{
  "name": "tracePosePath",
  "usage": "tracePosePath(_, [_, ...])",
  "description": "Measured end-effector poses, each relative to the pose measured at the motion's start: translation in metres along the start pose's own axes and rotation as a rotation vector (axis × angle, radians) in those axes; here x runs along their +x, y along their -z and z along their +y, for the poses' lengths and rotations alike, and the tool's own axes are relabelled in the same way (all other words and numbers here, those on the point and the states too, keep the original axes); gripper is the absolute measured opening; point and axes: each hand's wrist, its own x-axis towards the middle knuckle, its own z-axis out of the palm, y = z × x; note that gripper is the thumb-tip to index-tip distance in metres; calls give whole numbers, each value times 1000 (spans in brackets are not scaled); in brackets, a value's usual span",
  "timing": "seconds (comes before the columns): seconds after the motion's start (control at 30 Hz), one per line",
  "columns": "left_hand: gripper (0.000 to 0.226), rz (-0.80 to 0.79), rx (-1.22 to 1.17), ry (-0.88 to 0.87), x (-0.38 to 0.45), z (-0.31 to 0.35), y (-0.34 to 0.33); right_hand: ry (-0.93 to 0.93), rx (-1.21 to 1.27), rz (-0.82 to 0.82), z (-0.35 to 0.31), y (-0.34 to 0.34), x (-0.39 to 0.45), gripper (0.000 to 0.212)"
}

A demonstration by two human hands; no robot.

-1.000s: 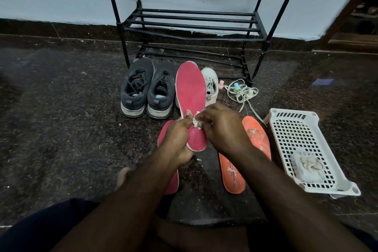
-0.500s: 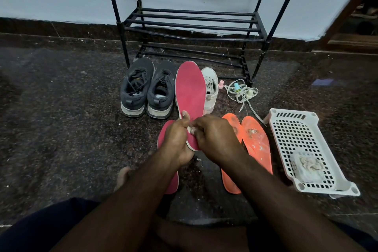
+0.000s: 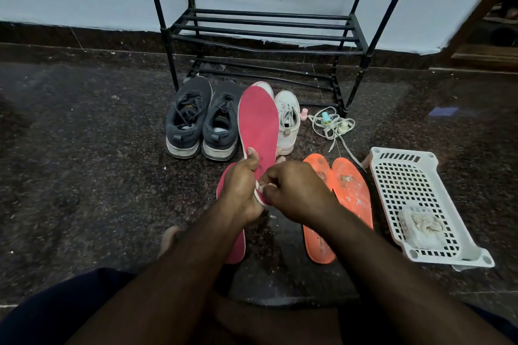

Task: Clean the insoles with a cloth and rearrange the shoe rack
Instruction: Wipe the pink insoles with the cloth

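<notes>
Head view: left grip (image 3: 241, 185) clamped on upright pink insole (image 3: 259, 126); right grip (image 3: 294, 190) pinches cloth (image 3: 262, 186) against heel.

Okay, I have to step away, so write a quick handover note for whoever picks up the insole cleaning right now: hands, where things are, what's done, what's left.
Left hand grips the raised pink insole near its heel. Right hand pinches a small white cloth against that heel.
Second pink insole lies on the floor under the left forearm. Two orange insoles lie to the right, visibly soiled.
Dark sneakers and a white shoe sit before the rack, whose visible shelves hold nothing.
Left: finish wiping, do the orange pair, load the rack.
</notes>
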Motion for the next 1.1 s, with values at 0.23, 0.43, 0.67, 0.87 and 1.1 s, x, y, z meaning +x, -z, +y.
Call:
tracePosePath(0.23, [51, -43, -7, 34, -5, -4, -3, -60, 70, 245, -2, -4, 6, 14])
tracePosePath(0.43, [55, 21, 20, -1, -4, 2, -4, -7, 110, 18, -2, 3, -4, 10])
tracePosePath(0.67, [53, 15, 5, 32, -7, -2, -2, 31, -9, 150, -3, -9, 4, 18])
tracePosePath(0.87, [59, 22, -52, -7, -2, 6, -5, -102, 510, 61, 8, 16, -3, 19])
tracePosePath(1.1, [38, -66, -115, -92, 0, 12, 0, -221, 1430, 130, 28, 59, -4, 34])
